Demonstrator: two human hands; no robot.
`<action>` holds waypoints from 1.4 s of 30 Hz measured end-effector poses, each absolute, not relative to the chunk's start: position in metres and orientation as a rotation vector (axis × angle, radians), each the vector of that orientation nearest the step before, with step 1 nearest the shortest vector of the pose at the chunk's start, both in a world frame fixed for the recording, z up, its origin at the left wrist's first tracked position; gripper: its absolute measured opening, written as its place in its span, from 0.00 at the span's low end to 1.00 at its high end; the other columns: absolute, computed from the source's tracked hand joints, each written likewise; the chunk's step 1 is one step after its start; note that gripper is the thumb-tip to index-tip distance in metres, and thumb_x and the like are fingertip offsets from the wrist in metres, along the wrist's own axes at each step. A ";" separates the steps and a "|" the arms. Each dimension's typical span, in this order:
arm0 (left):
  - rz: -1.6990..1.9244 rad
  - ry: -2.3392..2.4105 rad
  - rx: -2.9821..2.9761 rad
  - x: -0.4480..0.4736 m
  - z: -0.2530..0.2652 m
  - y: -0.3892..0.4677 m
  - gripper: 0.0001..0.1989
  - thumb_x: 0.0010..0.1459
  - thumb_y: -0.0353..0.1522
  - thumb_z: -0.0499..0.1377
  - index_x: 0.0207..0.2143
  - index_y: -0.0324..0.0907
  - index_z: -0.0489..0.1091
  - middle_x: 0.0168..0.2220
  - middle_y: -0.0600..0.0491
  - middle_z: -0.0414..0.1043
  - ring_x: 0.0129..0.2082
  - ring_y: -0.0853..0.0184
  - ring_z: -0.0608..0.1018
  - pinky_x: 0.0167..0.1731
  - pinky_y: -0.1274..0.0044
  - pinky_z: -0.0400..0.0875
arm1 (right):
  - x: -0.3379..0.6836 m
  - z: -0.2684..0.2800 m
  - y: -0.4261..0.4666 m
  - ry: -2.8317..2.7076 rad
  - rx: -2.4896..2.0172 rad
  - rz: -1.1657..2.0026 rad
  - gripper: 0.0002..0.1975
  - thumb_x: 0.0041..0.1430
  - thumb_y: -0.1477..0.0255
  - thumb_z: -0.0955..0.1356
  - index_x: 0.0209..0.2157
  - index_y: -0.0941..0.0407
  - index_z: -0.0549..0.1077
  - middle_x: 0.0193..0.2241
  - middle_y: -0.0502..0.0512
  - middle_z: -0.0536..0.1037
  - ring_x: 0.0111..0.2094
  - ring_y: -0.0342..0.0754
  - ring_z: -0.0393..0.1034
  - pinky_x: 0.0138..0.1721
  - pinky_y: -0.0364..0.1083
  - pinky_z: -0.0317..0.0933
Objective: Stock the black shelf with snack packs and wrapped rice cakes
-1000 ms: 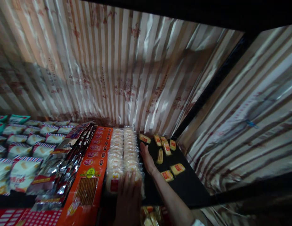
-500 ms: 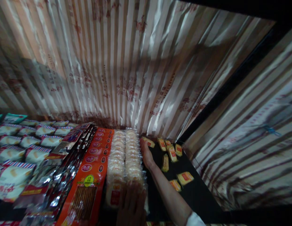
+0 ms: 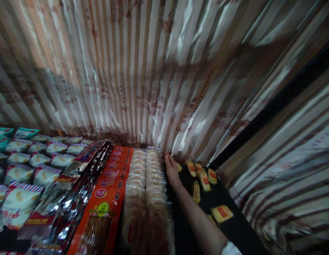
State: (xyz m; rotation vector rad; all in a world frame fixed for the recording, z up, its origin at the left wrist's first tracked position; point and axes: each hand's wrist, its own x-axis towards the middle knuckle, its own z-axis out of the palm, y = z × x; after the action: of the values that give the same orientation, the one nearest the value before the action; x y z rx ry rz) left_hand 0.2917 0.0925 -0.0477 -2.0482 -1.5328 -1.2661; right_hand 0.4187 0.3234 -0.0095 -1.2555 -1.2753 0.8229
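Two rows of round pale cakes in clear wrappers [image 3: 155,177] stand side by side on a dark shelf surface. My right hand [image 3: 173,171] reaches along the right side of the far end, fingers stretched out, holding nothing that I can see. Its fingertips are close to the right row; whether they touch cannot be made out. In deep shadow, my left hand [image 3: 148,232] lies over the near end of the rows, fingers extended but blurred. Just beyond the right hand, a small yellow packet [image 3: 179,167] is partly hidden.
Orange snack packs [image 3: 106,202] lie overlapped left of the rows, then shiny dark-red pouches [image 3: 71,198] and white bags [image 3: 22,205]. Several yellow packets [image 3: 222,213] are scattered to the right. A striped foil-like sheet [image 3: 143,78] and a black post [image 3: 273,109] bound the shelf.
The view has swung slightly, so the goods sit a little farther right in the picture. My right hand has drawn away from the yellow packet; my left hand has moved slightly nearer.
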 end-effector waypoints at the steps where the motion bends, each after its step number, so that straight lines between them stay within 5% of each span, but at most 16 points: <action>1: -1.278 -1.559 -2.026 0.282 -0.040 0.098 0.21 0.53 0.35 0.54 0.52 0.51 0.64 0.53 0.51 0.67 0.56 0.59 0.66 0.56 0.61 0.58 | 0.417 -0.003 0.330 -1.387 -1.269 0.728 0.23 0.54 0.56 0.63 0.47 0.54 0.71 0.48 0.54 0.74 0.51 0.52 0.64 0.56 0.53 0.53; 4: -1.352 -1.725 -1.920 0.247 -0.012 0.132 0.18 0.55 0.32 0.53 0.49 0.46 0.66 0.56 0.46 0.62 0.59 0.56 0.61 0.51 0.60 0.65 | 0.407 0.019 0.351 -1.774 -1.247 0.466 0.16 0.56 0.64 0.62 0.43 0.54 0.74 0.43 0.55 0.76 0.48 0.51 0.66 0.54 0.51 0.55; 7: -1.491 -1.929 -1.985 0.217 0.016 0.188 0.13 0.57 0.30 0.49 0.41 0.45 0.70 0.50 0.48 0.68 0.51 0.62 0.70 0.47 0.67 0.69 | 0.388 0.034 0.372 -2.085 -1.248 0.325 0.14 0.57 0.72 0.61 0.41 0.53 0.75 0.41 0.54 0.77 0.49 0.50 0.65 0.55 0.50 0.53; 17: -1.207 -2.901 -1.907 0.198 0.021 0.345 0.13 0.52 0.25 0.54 0.39 0.39 0.72 0.39 0.47 0.76 0.40 0.65 0.76 0.39 0.77 0.68 | 0.337 0.030 0.423 -2.742 -1.384 -0.001 0.13 0.51 0.81 0.64 0.33 0.54 0.78 0.34 0.58 0.80 0.43 0.51 0.71 0.52 0.48 0.53; 22: -1.178 -2.927 -1.867 0.200 0.007 0.369 0.11 0.52 0.28 0.56 0.39 0.40 0.73 0.37 0.47 0.77 0.38 0.66 0.77 0.35 0.79 0.67 | 0.331 0.024 0.435 -2.727 -1.466 0.041 0.11 0.53 0.79 0.64 0.31 0.57 0.79 0.33 0.64 0.80 0.39 0.56 0.73 0.45 0.51 0.58; 29: -1.115 -2.940 -1.856 0.198 0.005 0.379 0.15 0.53 0.30 0.55 0.44 0.38 0.71 0.42 0.44 0.75 0.40 0.63 0.76 0.35 0.77 0.67 | 0.338 0.022 0.436 -2.651 -1.466 0.113 0.12 0.56 0.75 0.62 0.35 0.51 0.77 0.36 0.55 0.80 0.42 0.51 0.72 0.50 0.51 0.53; 35: -1.079 -2.975 -1.843 0.196 -0.002 0.383 0.11 0.48 0.30 0.58 0.36 0.40 0.75 0.35 0.47 0.77 0.35 0.63 0.77 0.30 0.78 0.66 | 0.347 0.013 0.435 -2.518 -1.373 0.258 0.15 0.56 0.76 0.62 0.44 0.52 0.73 0.38 0.51 0.79 0.40 0.46 0.72 0.47 0.45 0.57; 42: -1.184 -2.960 -1.757 0.198 -0.009 0.391 0.10 0.49 0.33 0.58 0.35 0.41 0.74 0.30 0.51 0.77 0.30 0.68 0.76 0.28 0.80 0.66 | 0.355 0.004 0.440 -2.599 -1.163 0.311 0.06 0.53 0.71 0.67 0.32 0.52 0.78 0.32 0.49 0.80 0.38 0.45 0.71 0.48 0.44 0.56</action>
State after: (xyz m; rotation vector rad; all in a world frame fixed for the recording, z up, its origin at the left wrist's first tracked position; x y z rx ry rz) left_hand 0.1984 0.3906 -0.0092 -1.7570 -2.9603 -1.1837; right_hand 0.3548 0.4395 0.0040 -1.1633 -2.5989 0.3108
